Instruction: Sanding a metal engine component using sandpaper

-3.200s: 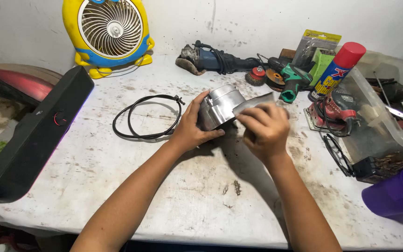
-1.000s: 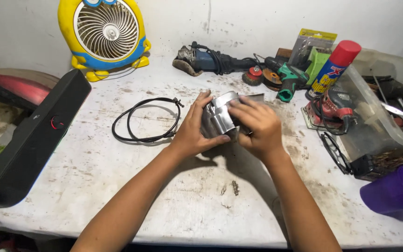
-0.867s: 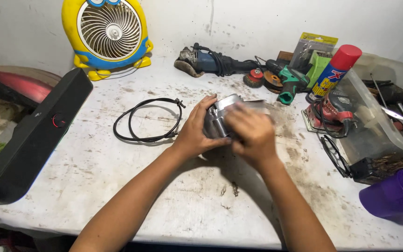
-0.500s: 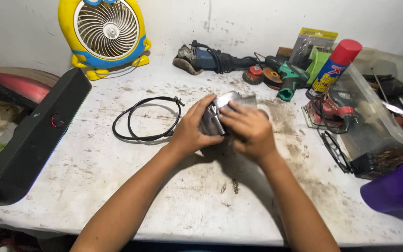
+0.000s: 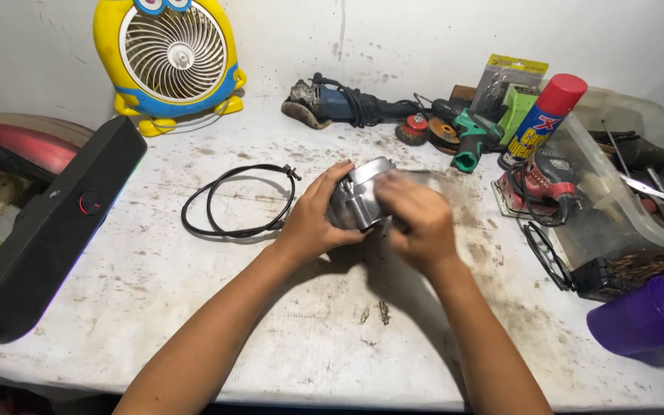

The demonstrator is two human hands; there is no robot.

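Near the middle of the table [image 5: 194,323], the left hand [image 5: 318,219] clasps a shiny metal part [image 5: 359,201] while the right hand [image 5: 418,223] presses on it. A black cable [image 5: 228,201] lies just left; an orange sander [image 5: 536,184] and a clear bin [image 5: 616,200] crowd the right edge.

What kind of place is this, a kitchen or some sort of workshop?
Most likely a small home workshop or repair bench: an angle grinder lies on the stained white table, a spray can stands nearby, and both hands grip a shiny metal part.
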